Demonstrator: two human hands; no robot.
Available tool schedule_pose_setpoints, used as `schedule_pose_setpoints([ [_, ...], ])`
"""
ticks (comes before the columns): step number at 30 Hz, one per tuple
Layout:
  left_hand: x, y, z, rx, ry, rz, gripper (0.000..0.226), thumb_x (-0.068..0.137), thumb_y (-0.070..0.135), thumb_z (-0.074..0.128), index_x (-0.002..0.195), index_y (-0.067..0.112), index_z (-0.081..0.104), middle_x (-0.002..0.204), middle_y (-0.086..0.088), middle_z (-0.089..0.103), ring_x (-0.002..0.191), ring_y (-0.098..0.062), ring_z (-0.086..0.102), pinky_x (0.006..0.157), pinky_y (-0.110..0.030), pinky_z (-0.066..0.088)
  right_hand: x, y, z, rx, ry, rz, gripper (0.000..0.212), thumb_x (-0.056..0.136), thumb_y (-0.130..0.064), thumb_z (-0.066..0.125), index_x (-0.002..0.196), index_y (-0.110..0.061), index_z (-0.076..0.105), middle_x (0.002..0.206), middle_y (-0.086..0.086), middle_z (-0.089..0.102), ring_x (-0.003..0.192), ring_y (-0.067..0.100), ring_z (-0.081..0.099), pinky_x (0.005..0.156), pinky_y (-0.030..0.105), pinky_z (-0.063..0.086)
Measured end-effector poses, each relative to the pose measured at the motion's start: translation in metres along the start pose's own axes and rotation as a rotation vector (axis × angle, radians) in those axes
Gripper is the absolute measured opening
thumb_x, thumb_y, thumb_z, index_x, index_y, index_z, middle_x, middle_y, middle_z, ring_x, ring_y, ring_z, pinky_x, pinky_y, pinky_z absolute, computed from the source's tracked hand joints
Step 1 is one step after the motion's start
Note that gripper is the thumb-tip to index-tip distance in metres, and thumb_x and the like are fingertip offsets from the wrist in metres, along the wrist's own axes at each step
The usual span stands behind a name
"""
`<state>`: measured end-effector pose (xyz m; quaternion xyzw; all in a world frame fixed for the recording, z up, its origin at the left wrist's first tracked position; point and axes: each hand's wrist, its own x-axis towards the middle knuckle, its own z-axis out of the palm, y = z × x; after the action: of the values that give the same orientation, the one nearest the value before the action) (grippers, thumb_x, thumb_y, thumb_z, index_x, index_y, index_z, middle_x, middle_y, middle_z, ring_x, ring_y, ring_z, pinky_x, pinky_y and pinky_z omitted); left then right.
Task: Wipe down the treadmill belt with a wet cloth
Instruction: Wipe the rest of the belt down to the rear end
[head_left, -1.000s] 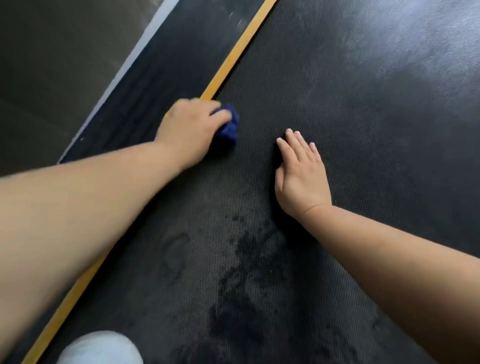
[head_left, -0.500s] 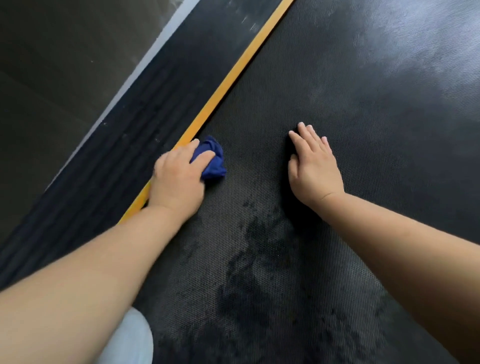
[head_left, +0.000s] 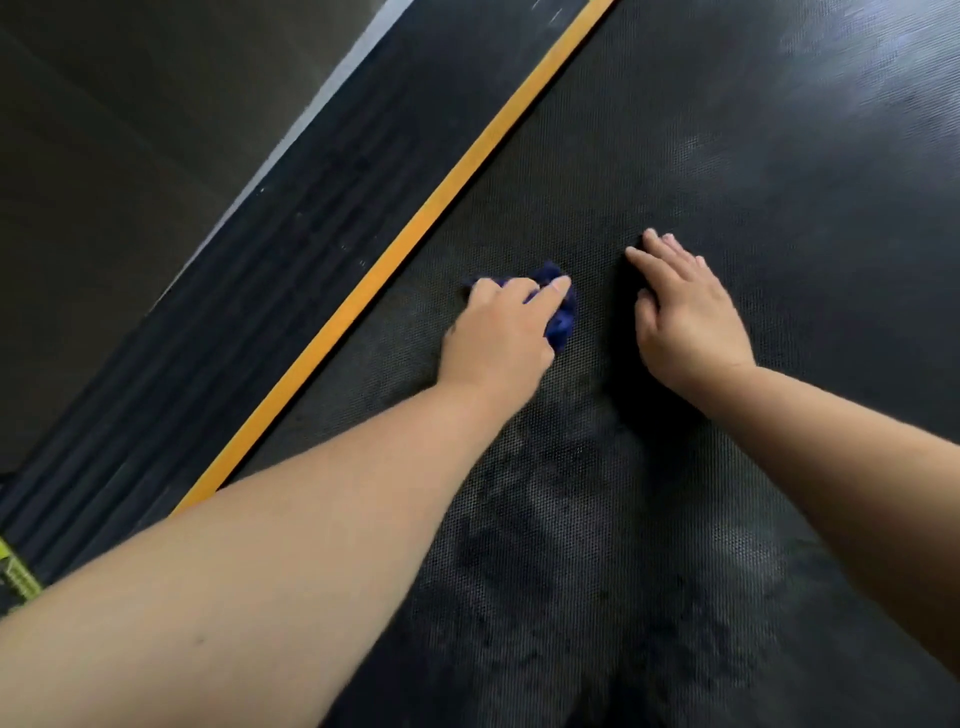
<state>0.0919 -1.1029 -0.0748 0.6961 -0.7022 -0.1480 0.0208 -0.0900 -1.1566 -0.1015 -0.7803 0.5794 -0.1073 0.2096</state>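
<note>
Since half a second ago the left hand (head_left: 498, 338) has slid the blue cloth (head_left: 563, 317) away from the orange stripe (head_left: 415, 228) and out toward the middle of the treadmill belt (head_left: 727, 156), so that it now lies near the right hand (head_left: 685, 322), which has kept its place. The belt is black with a fine dotted texture and fills most of the view; darker wet patches (head_left: 545, 519) spread across it below and between the 2 forearms, while its far right part shows a pale sheen. To the left lies a dull grey floor (head_left: 104, 156). Between floor and belt runs the black ribbed side rail (head_left: 234, 322), with the orange stripe along its inner edge, touching the belt. Both bare forearms reach in from the bottom corners. The right hand lies palm down on the belt, its fingers straight and close together, holding nothing. The left hand presses the cloth onto the belt, its fingers (head_left: 545, 293) curled over the bunched fabric, which shows beyond the fingertips and at the thumb side. A small yellow-green label (head_left: 15, 577) sits at the lower left edge, on the rail.
</note>
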Motion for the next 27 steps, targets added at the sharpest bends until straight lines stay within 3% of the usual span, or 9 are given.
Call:
schedule_pose_setpoints([
  [3, 0.009, -0.041, -0.005, 0.1, 0.061, 0.094, 0.046, 0.084, 0.019, 0.058, 0.13, 0.024, 0.052, 0.128, 0.001, 0.053, 0.111, -0.031, 0.045, 0.088, -0.046, 0.047, -0.009, 0.009, -0.006, -0.036, 0.029, -0.006, 0.045, 0.094, -0.015, 0.042, 0.139, -0.013, 0.045, 0.152, 0.005, 0.034, 0.143, 0.021, 0.024, 0.118, 0.036, 0.01],
  [6, 0.022, -0.074, -0.004, 0.089, 0.151, -0.114, 0.043, 0.086, 0.015, 0.055, 0.129, 0.02, 0.057, 0.132, -0.002, 0.052, 0.115, -0.033, 0.044, 0.093, -0.042, 0.043, -0.022, 0.014, 0.001, -0.063, 0.046, -0.019, 0.05, 0.093, -0.021, 0.037, 0.141, -0.014, 0.042, 0.153, 0.005, 0.031, 0.144, 0.022, 0.021, 0.118, 0.037, 0.008],
  [9, 0.01, -0.042, 0.004, 0.037, 0.215, -0.187, 0.04, 0.083, 0.026, 0.049, 0.118, 0.014, 0.063, 0.123, -0.005, 0.058, 0.105, -0.034, 0.05, 0.088, -0.04, 0.043, -0.022, 0.013, 0.005, -0.072, 0.031, -0.013, 0.053, 0.09, -0.024, 0.034, 0.142, -0.014, 0.04, 0.154, 0.005, 0.029, 0.144, 0.022, 0.02, 0.118, 0.036, 0.007],
  [13, -0.026, -0.006, 0.021, 0.013, 0.035, 0.262, 0.045, 0.082, 0.03, 0.038, 0.112, 0.013, 0.066, 0.112, -0.006, 0.064, 0.09, -0.034, 0.058, 0.078, -0.044, 0.049, -0.021, 0.017, 0.001, -0.078, -0.006, -0.034, 0.054, 0.091, -0.024, 0.033, 0.143, -0.013, 0.038, 0.155, 0.005, 0.028, 0.145, 0.022, 0.019, 0.118, 0.036, 0.006],
  [15, -0.015, -0.029, 0.012, 0.058, 0.071, 0.389, 0.044, 0.08, 0.028, 0.037, 0.106, 0.011, 0.068, 0.108, -0.008, 0.066, 0.086, -0.035, 0.059, 0.072, -0.045, 0.053, -0.022, 0.018, -0.001, -0.086, -0.031, -0.051, 0.054, 0.092, -0.024, 0.031, 0.144, -0.014, 0.037, 0.155, 0.005, 0.027, 0.145, 0.022, 0.018, 0.118, 0.036, 0.006],
  [20, 0.025, -0.069, -0.002, 0.058, 0.219, -0.123, 0.034, 0.087, 0.015, 0.05, 0.118, 0.011, 0.063, 0.125, -0.011, 0.057, 0.108, -0.037, 0.05, 0.092, -0.043, 0.043, -0.023, 0.018, 0.001, -0.037, 0.006, -0.048, 0.049, 0.095, -0.011, 0.037, 0.144, -0.013, 0.038, 0.155, 0.006, 0.026, 0.145, 0.021, 0.016, 0.118, 0.031, 0.003],
  [22, 0.018, -0.043, 0.006, 0.07, 0.255, -0.186, 0.031, 0.086, 0.014, 0.052, 0.115, 0.01, 0.063, 0.12, -0.011, 0.059, 0.105, -0.035, 0.052, 0.089, -0.038, 0.034, -0.026, 0.021, -0.005, -0.009, 0.008, -0.012, 0.049, 0.095, -0.006, 0.039, 0.144, -0.011, 0.038, 0.156, 0.009, 0.024, 0.146, 0.023, 0.014, 0.117, 0.028, 0.004],
  [25, -0.01, 0.017, 0.027, 0.041, 0.303, 0.091, 0.018, 0.073, 0.014, 0.056, 0.087, 0.011, 0.067, 0.088, -0.007, 0.065, 0.081, -0.028, 0.061, 0.071, -0.035, 0.041, -0.038, 0.045, -0.02, -0.104, 0.006, 0.046, 0.049, 0.097, -0.012, 0.039, 0.145, -0.014, 0.035, 0.156, 0.01, 0.022, 0.146, 0.027, 0.013, 0.118, 0.037, 0.009],
  [27, -0.038, 0.052, 0.042, -0.053, 0.121, 0.24, 0.029, 0.08, 0.02, 0.045, 0.099, 0.013, 0.065, 0.099, -0.005, 0.064, 0.086, -0.029, 0.059, 0.073, -0.037, 0.046, -0.048, 0.062, -0.025, -0.172, -0.028, 0.045, 0.048, 0.099, -0.019, 0.036, 0.147, -0.017, 0.032, 0.157, 0.008, 0.022, 0.146, 0.028, 0.013, 0.118, 0.042, 0.009],
])
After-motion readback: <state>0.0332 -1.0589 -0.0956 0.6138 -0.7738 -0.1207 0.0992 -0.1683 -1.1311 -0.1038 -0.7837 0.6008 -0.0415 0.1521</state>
